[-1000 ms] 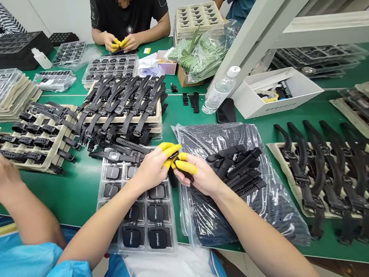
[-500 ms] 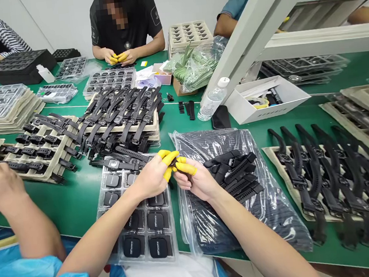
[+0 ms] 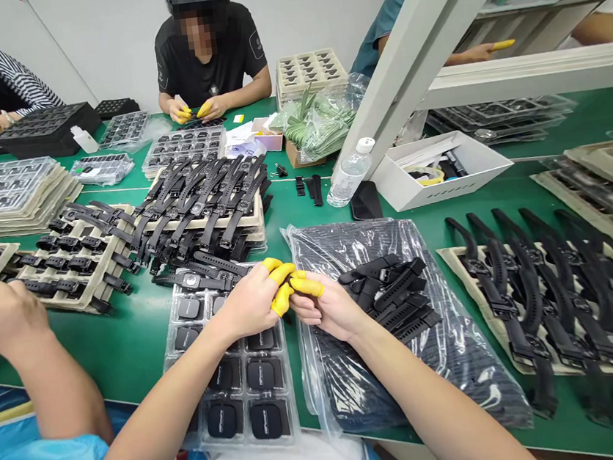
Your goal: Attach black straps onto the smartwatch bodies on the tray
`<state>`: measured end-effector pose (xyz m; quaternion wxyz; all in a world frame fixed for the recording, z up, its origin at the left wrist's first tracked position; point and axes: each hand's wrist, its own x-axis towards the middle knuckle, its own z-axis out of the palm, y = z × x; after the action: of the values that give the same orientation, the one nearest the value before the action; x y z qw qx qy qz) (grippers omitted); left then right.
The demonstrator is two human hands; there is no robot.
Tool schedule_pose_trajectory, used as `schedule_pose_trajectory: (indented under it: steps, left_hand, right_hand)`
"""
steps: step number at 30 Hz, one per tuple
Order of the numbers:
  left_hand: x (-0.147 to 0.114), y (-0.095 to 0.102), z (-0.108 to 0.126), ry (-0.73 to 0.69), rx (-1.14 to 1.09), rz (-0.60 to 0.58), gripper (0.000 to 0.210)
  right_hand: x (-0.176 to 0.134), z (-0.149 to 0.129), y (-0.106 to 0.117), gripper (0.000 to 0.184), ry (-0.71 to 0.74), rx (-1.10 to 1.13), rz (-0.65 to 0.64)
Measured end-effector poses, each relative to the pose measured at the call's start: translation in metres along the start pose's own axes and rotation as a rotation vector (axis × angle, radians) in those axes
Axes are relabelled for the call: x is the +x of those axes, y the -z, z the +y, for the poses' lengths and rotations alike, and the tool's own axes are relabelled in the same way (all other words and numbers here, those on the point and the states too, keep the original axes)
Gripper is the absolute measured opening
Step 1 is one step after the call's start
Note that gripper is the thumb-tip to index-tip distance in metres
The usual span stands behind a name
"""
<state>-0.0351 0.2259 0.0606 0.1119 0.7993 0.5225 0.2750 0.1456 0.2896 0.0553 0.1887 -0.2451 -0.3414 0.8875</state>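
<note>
Mid-frame, my left hand [image 3: 255, 299] and right hand [image 3: 331, 307] pinch a dark piece [image 3: 288, 279], now more hidden; its direction and long axis are unclear.

1 capped bottle [image 3: 351, 175] stands beside 1 open white box [image 3: 465, 186].

From my remote feed I see a watch-assembly workshop: trays [image 3: 471, 291] of strapped watches [image 3: 200, 207] and loose black straps [image 3: 400, 285] crowd the green surface [image 3: 129, 328], and a co-worker [image 3: 236, 50] opposite wears yellow finger covers [image 3: 181, 115].
</note>
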Motion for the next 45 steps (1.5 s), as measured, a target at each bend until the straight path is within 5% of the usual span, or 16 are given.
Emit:
schedule_pose_trajectory:
  steps: [6,15,20,29,39,45]
  left_hand:
    - [-0.002,0.004,0.001,0.0,0.209,-0.135,0.039]
    - [0.0,0.01,0.004,0.03,0.081,-0.156,0.037]
    - [0.003,0.009,0.005,0.014,0.059,-0.136,0.037]
    - [-0.002,0.004,0.005,0.002,0.336,-0.256,0.03]
    - [0.0,0.0,0.006,0.117,-0.122,-0.078,0.047]
    - [-0.001,0.041,0.006,0.197,0.071,-0.09,0.053]
  right_hand:
    - [0.0,0.0,0.001,0.046,-0.072,-0.075,0.048]
    - [0.001,0.001,0.005,0.04,-0.034,-0.185,0.067]
    - [0.002,0.002,0.006,0.044,-0.064,-0.002,0.019]
    - [0.002,0.004,0.007,0.039,-0.121,-0.092,0.066]
    - [-0.002,0.005,0.004,0.044,0.121,-0.267,0.084]
    - [-0.007,-0.004,0.02,0.035,0.359,-0.751,0.099]
